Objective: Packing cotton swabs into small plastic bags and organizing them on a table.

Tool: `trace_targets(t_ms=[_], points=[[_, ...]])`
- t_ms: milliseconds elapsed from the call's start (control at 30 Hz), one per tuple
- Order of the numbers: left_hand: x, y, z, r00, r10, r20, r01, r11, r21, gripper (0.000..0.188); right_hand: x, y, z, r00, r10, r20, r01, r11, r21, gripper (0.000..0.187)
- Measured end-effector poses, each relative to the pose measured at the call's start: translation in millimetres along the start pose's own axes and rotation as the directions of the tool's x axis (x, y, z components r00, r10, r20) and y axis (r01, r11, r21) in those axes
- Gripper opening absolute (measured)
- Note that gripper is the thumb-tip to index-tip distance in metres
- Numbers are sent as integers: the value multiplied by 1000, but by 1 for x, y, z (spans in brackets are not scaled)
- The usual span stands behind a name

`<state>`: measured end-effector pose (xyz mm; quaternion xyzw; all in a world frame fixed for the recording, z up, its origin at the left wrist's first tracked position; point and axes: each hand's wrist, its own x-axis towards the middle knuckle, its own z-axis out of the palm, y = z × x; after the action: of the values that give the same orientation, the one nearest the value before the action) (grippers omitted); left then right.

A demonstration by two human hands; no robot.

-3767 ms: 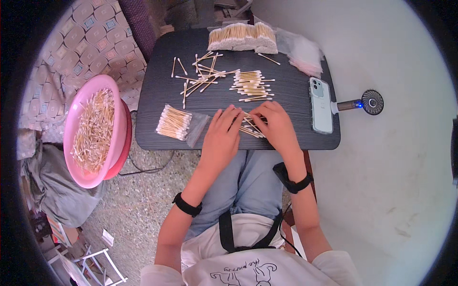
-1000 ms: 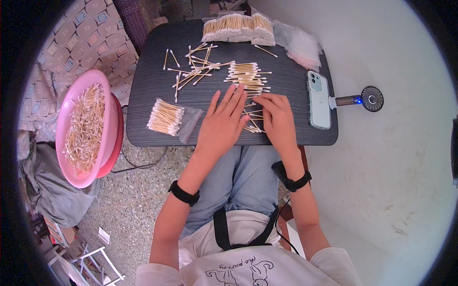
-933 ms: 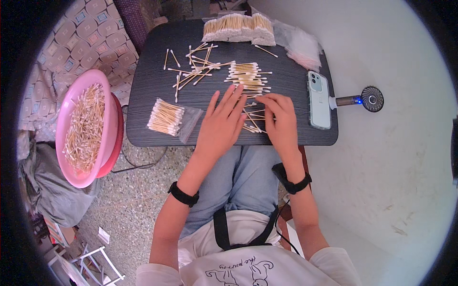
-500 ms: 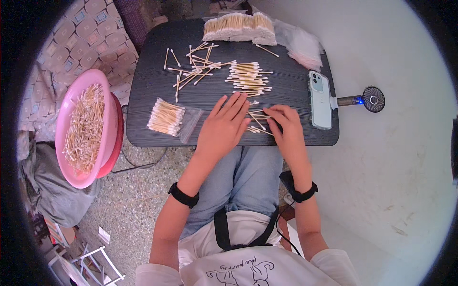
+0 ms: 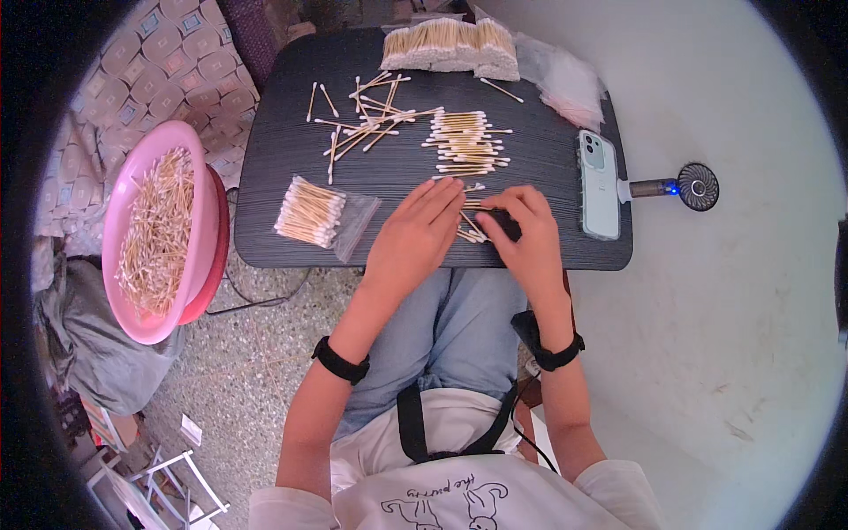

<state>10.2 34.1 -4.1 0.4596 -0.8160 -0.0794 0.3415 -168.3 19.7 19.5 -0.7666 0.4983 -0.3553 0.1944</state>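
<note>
Cotton swabs [image 5: 472, 235] lie between the hands near the frame's centre. The left hand [image 5: 411, 237] is flat, fingers straight; the right hand [image 5: 532, 237] curls at their right ends, whether pinching any I cannot tell. A pink basin [image 5: 205, 221] sits at far left.

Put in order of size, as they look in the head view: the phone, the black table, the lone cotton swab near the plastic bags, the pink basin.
1. black table
2. pink basin
3. phone
4. lone cotton swab
</note>
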Motion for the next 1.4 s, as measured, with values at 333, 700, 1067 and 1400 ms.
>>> trace_targets(t_ms=[333,700,1067,1400], points=[[-2,-5,-2,992,-74,-101,53,980,-192,35,-5,2,6,993,-58,107,62,997,-36,12],[0,-3,-2,971,-148,-187,101,965,-242,32,-4,3,-11,994,-53,91,64,989,-131,9],[-6,-1,-5,975,-161,-151,127,969,-211,20,0,1,-3,983,-135,128,137,991,-3,16],[-2,-1,-1,989,-62,-131,53,996,-74,27,7,-1,12,986,-169,6,169,986,-13,18]])
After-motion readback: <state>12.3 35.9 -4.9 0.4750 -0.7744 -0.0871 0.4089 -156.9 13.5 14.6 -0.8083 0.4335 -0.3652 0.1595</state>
